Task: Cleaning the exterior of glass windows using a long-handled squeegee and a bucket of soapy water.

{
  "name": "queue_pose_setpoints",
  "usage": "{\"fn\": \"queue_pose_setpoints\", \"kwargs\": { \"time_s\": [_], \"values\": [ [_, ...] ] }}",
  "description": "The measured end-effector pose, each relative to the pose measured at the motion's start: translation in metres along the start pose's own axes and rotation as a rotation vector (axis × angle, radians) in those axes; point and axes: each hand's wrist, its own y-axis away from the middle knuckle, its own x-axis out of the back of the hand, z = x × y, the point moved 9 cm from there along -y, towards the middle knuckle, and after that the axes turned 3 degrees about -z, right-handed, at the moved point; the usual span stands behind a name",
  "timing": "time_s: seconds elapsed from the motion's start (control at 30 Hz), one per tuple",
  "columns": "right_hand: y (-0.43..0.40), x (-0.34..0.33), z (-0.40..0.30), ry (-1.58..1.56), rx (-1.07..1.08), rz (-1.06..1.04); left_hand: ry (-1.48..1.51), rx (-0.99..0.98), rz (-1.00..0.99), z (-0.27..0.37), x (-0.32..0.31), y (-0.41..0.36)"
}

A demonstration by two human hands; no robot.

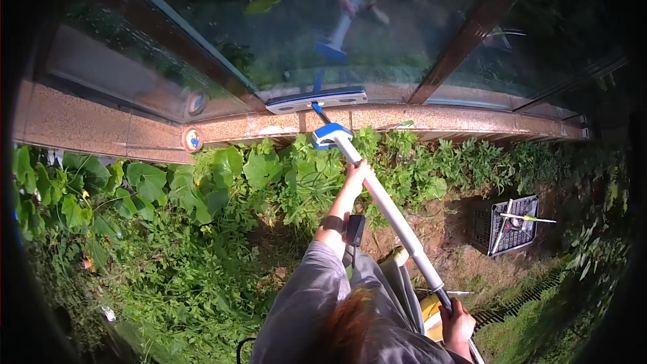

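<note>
My left hand is closed around the upper white tube of a long-handled flat mop, just below its blue and white collar. Lower down, my right hand grips the dark part of the same pole. The wide flat mop head lies along the bottom edge of a glass pane, just above a stone ledge. Reflected in the glass are the pole and part of a person. A small round dish with something blue in it sits on the ledge to the left.
Leafy plants grow along the stone ledge. A dark plastic crate with a squeegee-like tool on it stands on bare soil at the right. Behind my right hand is a yellow container, partly hidden. Brown frame posts divide the glass.
</note>
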Motion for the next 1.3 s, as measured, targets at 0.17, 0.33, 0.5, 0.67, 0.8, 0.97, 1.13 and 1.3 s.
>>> {"fn": "queue_pose_setpoints", "kwargs": {
  "time_s": [0.17, 0.33, 0.5, 0.67, 0.8, 0.97, 1.13, 1.3],
  "values": [
    [0.000, -0.086, 0.026, -0.146, -0.005, -0.067, -0.047, 0.049, 0.069, -0.026, 0.035, 0.007],
    [0.018, -0.099, 0.043, -0.276, 0.078, 0.008, -0.201, -0.059, -0.085, 0.029, -0.029, 0.096],
    [-0.019, -0.129, 0.080, -0.445, 0.246, -0.106, -0.371, -0.375, -0.061, 0.128, -0.083, 0.162],
    [-0.033, -0.145, 0.083, -1.077, 0.225, -0.659, -0.584, -0.579, -0.031, 0.173, -0.154, 0.204],
    [0.002, -0.127, 0.081, -1.281, 0.368, -0.941, -0.712, -0.695, -0.056, 0.176, -0.202, 0.238],
    [0.044, -0.151, 0.129, -1.415, 0.353, -0.910, -0.778, -0.666, -0.296, 0.111, -0.302, 0.253],
    [0.049, -0.121, 0.170, -1.420, 0.254, -0.649, -0.809, -0.688, -0.377, 0.063, -0.341, 0.227],
    [0.047, -0.135, 0.197, -1.327, 0.081, -0.580, -0.732, -0.603, -0.371, 0.030, -0.328, 0.209]
  ]
}}
